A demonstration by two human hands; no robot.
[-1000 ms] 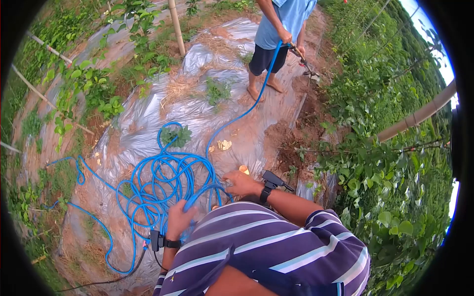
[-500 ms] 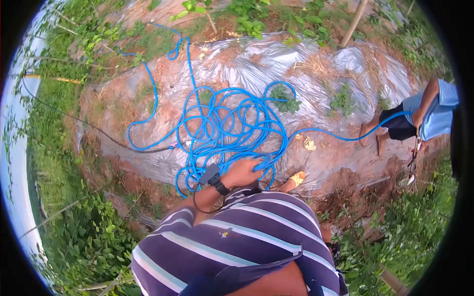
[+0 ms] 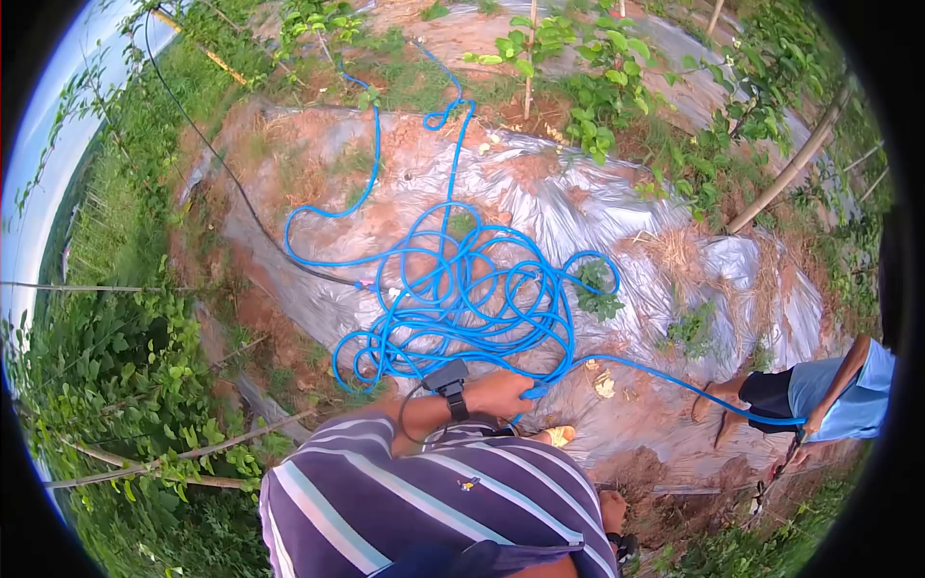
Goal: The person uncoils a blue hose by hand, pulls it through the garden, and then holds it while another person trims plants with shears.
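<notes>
My left hand (image 3: pixel 503 393), with a black watch and a small dark device at the wrist, is closed around the blue hose (image 3: pixel 536 387) at the near edge of a loose pile. Many overlapping loops of the blue hose lie on the ground just beyond it. One length runs right to another person's hand (image 3: pixel 815 422). What looks like my right hand (image 3: pixel 612 509) shows at the right side of my striped shirt, next to a black strap; its fingers cannot be made out.
Silvery plastic sheeting (image 3: pixel 540 173) with soil covers the ground. A black hose (image 3: pixel 236 178) meets the pile at the left. A person in a blue shirt (image 3: pixel 840 390) stands at the right. Wooden stakes (image 3: pixel 795 169), leafy plants (image 3: pixel 597 106) and dense greenery surround the spot.
The view has turned, so the hose pile sits lower and slightly right. My left hand stays closed on the hose. The other person appears lower, still holding the hose.
</notes>
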